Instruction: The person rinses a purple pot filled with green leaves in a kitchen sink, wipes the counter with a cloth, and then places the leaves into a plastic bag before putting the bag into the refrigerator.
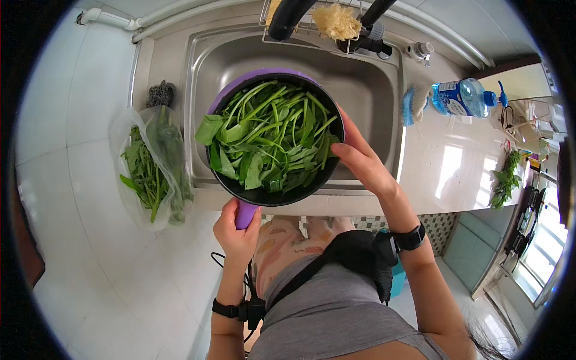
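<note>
A purple pan (335,173) with a dark inside is full of leafy green vegetables (274,135); some leaves hang over its left rim. My left hand (236,229) grips the pan's purple handle (246,215) at the near side. At the right rim, my right hand (362,159) holds the pan's wall, thumb on the edge beside the leaves and fingers on the outer side. The pan is over the near left part of a stainless steel sink (360,85) and hides some of it. Its underside is hidden.
Left of the sink lie a clear plastic bag (155,175) of greens and a steel wool scrubber (158,94). A wire rack (306,42) with a yellow scrubber (336,21) and a black faucet (288,20) overhang its back. On the right are cloths (415,105), a blue pump bottle (463,98) and greens (506,180).
</note>
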### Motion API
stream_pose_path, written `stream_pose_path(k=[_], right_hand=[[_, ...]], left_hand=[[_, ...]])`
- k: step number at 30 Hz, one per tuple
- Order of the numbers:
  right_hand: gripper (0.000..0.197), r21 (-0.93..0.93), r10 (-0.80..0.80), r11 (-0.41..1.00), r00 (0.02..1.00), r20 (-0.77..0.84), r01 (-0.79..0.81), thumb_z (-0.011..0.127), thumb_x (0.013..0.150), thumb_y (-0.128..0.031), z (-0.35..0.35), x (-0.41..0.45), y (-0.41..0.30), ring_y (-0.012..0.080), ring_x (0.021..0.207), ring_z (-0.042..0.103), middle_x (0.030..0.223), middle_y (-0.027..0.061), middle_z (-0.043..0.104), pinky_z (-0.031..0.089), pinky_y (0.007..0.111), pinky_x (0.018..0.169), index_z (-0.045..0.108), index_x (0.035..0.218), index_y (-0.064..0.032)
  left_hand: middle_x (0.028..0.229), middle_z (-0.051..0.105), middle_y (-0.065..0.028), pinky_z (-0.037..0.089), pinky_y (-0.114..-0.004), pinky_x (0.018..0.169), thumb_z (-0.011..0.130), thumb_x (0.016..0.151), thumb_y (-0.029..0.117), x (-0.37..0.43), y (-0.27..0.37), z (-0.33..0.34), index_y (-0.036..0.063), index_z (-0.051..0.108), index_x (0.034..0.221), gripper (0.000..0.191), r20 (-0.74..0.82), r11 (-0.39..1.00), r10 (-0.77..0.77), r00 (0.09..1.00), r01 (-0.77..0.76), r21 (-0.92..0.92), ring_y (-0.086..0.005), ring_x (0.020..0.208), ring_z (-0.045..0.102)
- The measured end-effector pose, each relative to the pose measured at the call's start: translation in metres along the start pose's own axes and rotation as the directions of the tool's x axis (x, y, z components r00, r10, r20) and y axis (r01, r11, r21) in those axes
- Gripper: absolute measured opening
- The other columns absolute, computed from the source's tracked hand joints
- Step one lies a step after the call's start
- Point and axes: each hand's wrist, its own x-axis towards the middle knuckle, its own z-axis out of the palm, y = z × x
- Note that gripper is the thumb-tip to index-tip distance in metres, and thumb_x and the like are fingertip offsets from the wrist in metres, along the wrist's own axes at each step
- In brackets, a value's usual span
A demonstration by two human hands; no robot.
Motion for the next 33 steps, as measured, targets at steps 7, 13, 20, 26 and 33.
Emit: stream_pose_path(k=[7, 13, 20, 26, 33], right_hand=[[0.066, 0.011, 0.000, 1.000, 0.999, -0.049, 0.001, 0.044, 0.082, -0.004, -0.002, -0.009, -0.004, 0.0169, 0.126, 0.024, 0.139, 0.0079, 0.025, 0.018, 0.030, 0.103, 0.012, 0.139, -0.0076], [0.067, 0.020, -0.015, 1.000, 0.997, -0.076, 0.016, 0.045, 0.081, -0.002, -0.005, -0.017, -0.001, 0.0167, 0.126, 0.025, 0.139, 0.0077, 0.026, 0.018, 0.030, 0.103, 0.012, 0.139, -0.0080], [0.067, -0.042, -0.013, 0.999, 0.989, -0.148, 0.007, 0.041, 0.079, -0.004, -0.012, -0.023, 0.001, 0.0139, 0.121, 0.031, 0.136, 0.0052, 0.030, 0.027, 0.027, 0.097, 0.013, 0.139, -0.0088], [0.064, 0.143, 0.180, 0.978, 0.965, -0.193, -0.154, 0.048, 0.087, -0.020, -0.028, -0.013, 0.006, 0.0184, 0.120, 0.034, 0.133, 0.0096, 0.033, 0.032, 0.031, 0.096, 0.012, 0.139, -0.0091], [0.054, -0.495, -0.396, 0.869, 0.621, -0.677, 0.014, 0.052, 0.087, -0.027, -0.134, 0.059, 0.001, 0.0159, 0.103, 0.047, 0.120, 0.0127, 0.045, 0.040, 0.027, 0.084, 0.030, 0.131, -0.0047]], left_hand=[[0.073, 0.061, -0.0122, 0.045, -0.024, 0.055, 0.070, 0.067, 0.005, 0.005, 0.010, -0.001, -0.0008, 0.053, 0.094, 0.032, 0.038, 0.999, 0.039, 0.998, -0.040, 0.010, -0.0172, 0.058, 0.058], [0.074, 0.061, -0.0123, 0.045, -0.023, 0.056, 0.070, 0.068, 0.004, 0.004, 0.002, 0.001, -0.0020, 0.053, 0.094, 0.032, 0.051, 0.997, 0.077, 0.996, -0.075, -0.025, -0.0156, 0.059, 0.058], [0.074, 0.061, -0.0117, 0.045, -0.022, 0.058, 0.070, 0.068, 0.004, 0.017, 0.008, 0.010, -0.0030, 0.052, 0.094, 0.032, 0.125, 0.996, 0.084, 0.989, -0.081, -0.030, -0.0140, 0.060, 0.057], [0.075, 0.060, -0.0071, 0.043, -0.021, 0.058, 0.068, 0.072, 0.008, 0.029, -0.007, 0.021, -0.0024, 0.054, 0.094, 0.028, 0.218, 0.969, -0.187, 0.958, 0.216, -0.118, -0.0076, 0.063, 0.052], [0.070, 0.057, -0.0034, 0.040, -0.022, 0.055, 0.065, 0.076, 0.012, 0.065, -0.021, 0.043, -0.0005, 0.054, 0.094, 0.024, 0.177, 0.936, -0.331, 0.927, 0.346, -0.061, -0.0052, 0.058, 0.046]])
